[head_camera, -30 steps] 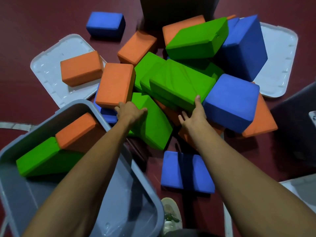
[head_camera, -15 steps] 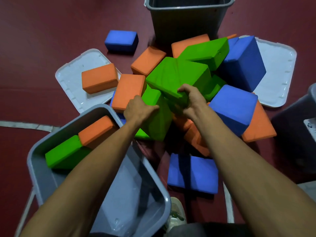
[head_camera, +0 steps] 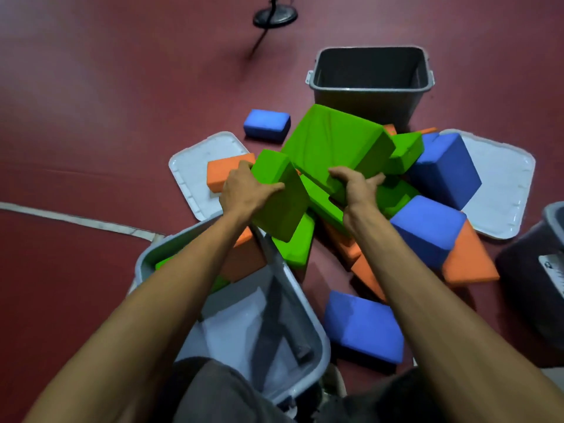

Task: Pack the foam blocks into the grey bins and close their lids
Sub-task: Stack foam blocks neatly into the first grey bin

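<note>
- The near grey plastic bin (head_camera: 141, 265) is cut off at the bottom by the person's legs. The left forearm hides most of the green foam block (head_camera: 163, 264) inside it. The orange foam block (head_camera: 244, 257) touching it shows more.
- A dark grey bin (head_camera: 531, 264) is cropped by the right edge.
- The left hand (head_camera: 244, 193) clasps a small green foam brick (head_camera: 280, 196), held over the near bin's far rim.
- The right hand (head_camera: 355, 187) has its fingers curled round the edge of a wide green foam slab (head_camera: 332, 138), which is tilted up over the pile. What lies under it is hard to make out.
- Half a second ago both green pieces sat lower, against the pile.
- The far grey bin (head_camera: 366, 102) now shows whole.
</note>
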Available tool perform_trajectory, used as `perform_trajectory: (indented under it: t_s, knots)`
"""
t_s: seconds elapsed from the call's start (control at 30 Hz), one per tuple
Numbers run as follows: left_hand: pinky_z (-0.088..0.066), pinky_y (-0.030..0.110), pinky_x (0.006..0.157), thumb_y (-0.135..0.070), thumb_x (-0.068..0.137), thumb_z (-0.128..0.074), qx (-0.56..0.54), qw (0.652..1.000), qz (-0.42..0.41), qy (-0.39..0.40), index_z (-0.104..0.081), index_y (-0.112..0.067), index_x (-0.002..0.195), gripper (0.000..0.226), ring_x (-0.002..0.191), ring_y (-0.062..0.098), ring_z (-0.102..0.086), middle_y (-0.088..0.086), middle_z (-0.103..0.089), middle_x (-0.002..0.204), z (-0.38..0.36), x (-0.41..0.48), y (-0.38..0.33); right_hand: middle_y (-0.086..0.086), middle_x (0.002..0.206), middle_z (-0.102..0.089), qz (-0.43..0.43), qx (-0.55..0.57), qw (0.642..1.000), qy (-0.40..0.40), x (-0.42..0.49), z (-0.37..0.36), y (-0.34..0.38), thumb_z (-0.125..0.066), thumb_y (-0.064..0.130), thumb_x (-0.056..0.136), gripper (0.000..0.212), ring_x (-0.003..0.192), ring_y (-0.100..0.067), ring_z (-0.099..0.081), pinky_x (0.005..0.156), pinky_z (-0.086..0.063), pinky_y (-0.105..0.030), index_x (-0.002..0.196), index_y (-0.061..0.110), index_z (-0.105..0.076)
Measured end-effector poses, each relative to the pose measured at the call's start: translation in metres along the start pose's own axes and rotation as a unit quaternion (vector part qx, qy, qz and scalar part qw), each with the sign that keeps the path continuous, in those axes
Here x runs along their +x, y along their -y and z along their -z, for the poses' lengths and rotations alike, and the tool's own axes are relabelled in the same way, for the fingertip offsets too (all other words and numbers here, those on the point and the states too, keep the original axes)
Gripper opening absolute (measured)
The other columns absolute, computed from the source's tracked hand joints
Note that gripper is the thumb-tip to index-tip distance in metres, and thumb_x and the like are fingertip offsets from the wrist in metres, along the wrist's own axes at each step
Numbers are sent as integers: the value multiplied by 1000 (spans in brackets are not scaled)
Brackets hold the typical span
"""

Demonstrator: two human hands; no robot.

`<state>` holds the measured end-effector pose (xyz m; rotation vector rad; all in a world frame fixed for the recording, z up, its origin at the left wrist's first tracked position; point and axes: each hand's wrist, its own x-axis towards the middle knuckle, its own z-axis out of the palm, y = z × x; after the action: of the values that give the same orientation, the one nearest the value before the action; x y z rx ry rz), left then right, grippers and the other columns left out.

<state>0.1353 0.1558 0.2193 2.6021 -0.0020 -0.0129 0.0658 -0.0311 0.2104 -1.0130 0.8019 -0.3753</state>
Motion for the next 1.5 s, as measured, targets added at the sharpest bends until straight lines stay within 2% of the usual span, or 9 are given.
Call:
perform_trajectory:
  t_s: [0.07,0.2,0.33,0.43,0.67,0.9,1.03,1.23,1.5]
  knots:
    - [-52,44,88,-71,59,-79,-6,1000,7,-17,-55,-23,131,90,116,31,-62,5,-66,124,26,-7,3,-9,122,-65,38,-20,999,12,-21,-5,3,-88,25,48,101,101,-28,-69,86,-60,-50,131,26,-30]
    - [-50,44,91,-65,63,-82,40,999,-13,-34,-52,-23,134,87,121,32,-57,9,-60,129,70,-27,18,-8,126,-62,111,-74,989,63,-55,-17,2,-89,9,60,91,106,-22,-65,86,-57,-28,129,23,-32]
    - [-51,44,88,-62,62,-83,60,997,-31,-41,-52,-25,134,87,117,33,-58,9,-59,126,99,-51,46,-5,121,-64,169,-182,966,79,-72,-33,-16,-88,39,39,103,109,-25,-64,93,-55,-47,128,37,-36]
    - [-54,46,88,-59,61,-84,54,997,-37,-41,-52,-24,131,85,112,33,-59,9,-59,121,111,-68,71,-10,120,-60,194,-272,937,100,-99,-44,-19,-80,45,36,105,109,-29,-60,94,-52,-46,131,33,-38]
    - [-50,46,90,-52,66,-85,112,993,-33,-16,-50,-27,137,83,114,32,-56,6,-57,125,111,-99,124,-13,109,-57,249,-451,827,224,-115,-55,-48,-73,41,45,95,96,-31,-57,71,-39,-28,134,35,-42]
    - [-51,49,97,-52,63,-87,114,989,40,90,-51,-30,140,88,121,34,-55,8,-59,131,95,-116,185,-14,109,-51,216,-592,717,298,-124,-69,-73,-69,42,56,92,104,-38,-55,87,-49,-43,141,36,-36]
    - [-42,45,105,-46,70,-83,208,967,18,146,-43,-30,148,89,129,33,-49,6,-54,140,77,-126,217,-17,122,-49,200,-676,642,301,-125,-69,-101,-72,31,71,84,118,-41,-48,96,-46,-48,146,32,-33]
    - [-27,56,117,-30,76,-79,250,953,-12,169,-33,-31,154,90,137,28,-40,1,-45,148,59,-117,231,-13,132,-45,220,-735,583,266,-112,-72,-124,-68,22,76,79,124,-39,-42,102,-39,-48,147,34,-35]
    - [-35,58,110,-31,79,-78,268,947,27,176,-27,-25,155,92,136,31,-41,6,-44,146,34,-93,258,-9,139,-44,287,-771,477,310,-95,-60,-178,-74,31,70,84,136,-34,-33,109,-35,-50,146,34,-38]
